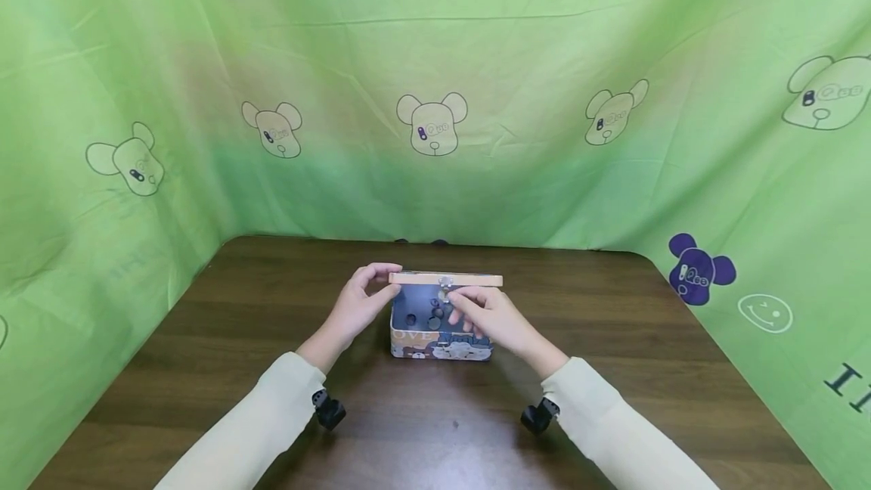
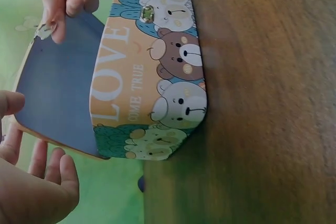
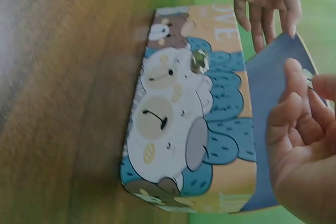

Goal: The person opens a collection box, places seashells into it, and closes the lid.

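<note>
A small tin box (image 1: 442,350) printed with bears and the word LOVE stands on the table, its hinged lid (image 1: 418,277) raised. At the lid's left corner, my left hand (image 1: 355,310) pinches the edge, thumb on the inner side. My right hand (image 1: 495,317) pinches the metal latch (image 2: 44,31) at the middle of the lid's front edge between thumb and index finger. Below it, a metal catch (image 3: 199,61) sits on the box's front wall. Several small dark round shapes (image 1: 434,322) show inside the box; their kind is unclear.
The box is on a brown wooden table (image 1: 238,369). A green curtain (image 1: 435,44) with bear-head drawings hangs behind and at both sides. Each wrist wears a small black camera (image 1: 330,410).
</note>
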Available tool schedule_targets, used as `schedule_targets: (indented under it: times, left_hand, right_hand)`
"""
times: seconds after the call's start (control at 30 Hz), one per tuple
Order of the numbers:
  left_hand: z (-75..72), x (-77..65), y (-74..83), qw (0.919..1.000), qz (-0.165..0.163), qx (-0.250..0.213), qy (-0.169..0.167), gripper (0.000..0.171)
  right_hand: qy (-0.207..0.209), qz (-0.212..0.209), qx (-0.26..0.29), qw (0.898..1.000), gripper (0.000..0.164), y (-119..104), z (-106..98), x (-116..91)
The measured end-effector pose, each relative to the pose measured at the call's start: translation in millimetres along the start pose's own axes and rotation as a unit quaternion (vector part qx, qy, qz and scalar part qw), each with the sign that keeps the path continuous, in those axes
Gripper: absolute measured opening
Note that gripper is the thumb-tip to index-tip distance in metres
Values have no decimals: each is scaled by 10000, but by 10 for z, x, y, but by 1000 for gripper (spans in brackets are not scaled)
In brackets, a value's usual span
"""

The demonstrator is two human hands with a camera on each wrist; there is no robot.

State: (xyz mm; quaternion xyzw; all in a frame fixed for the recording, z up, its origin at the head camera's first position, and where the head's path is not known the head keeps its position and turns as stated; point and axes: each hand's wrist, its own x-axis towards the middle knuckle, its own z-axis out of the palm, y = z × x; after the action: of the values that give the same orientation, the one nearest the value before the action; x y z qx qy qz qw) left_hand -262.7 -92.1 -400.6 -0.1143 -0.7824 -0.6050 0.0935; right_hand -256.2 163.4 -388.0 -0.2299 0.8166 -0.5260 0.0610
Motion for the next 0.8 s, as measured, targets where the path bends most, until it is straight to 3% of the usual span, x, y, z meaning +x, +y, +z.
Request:
schedule_targets:
  times: [0.17, 0.37, 0.8]
  left_hand:
    - [-26, -50, -38, 9990, -339, 148, -236, 33]
    - [-58, -119, -65, 9964, -696, -36, -491, 42]
    - [-88, -218, -134, 9918, -966, 87, -830, 52]
  right_hand:
    - [25, 48, 13, 10000, 31, 32, 43, -23]
    - [-113, 11, -9, 9999, 33, 27, 64, -83]
    - [-413, 28, -175, 9990, 32, 23, 110, -202]
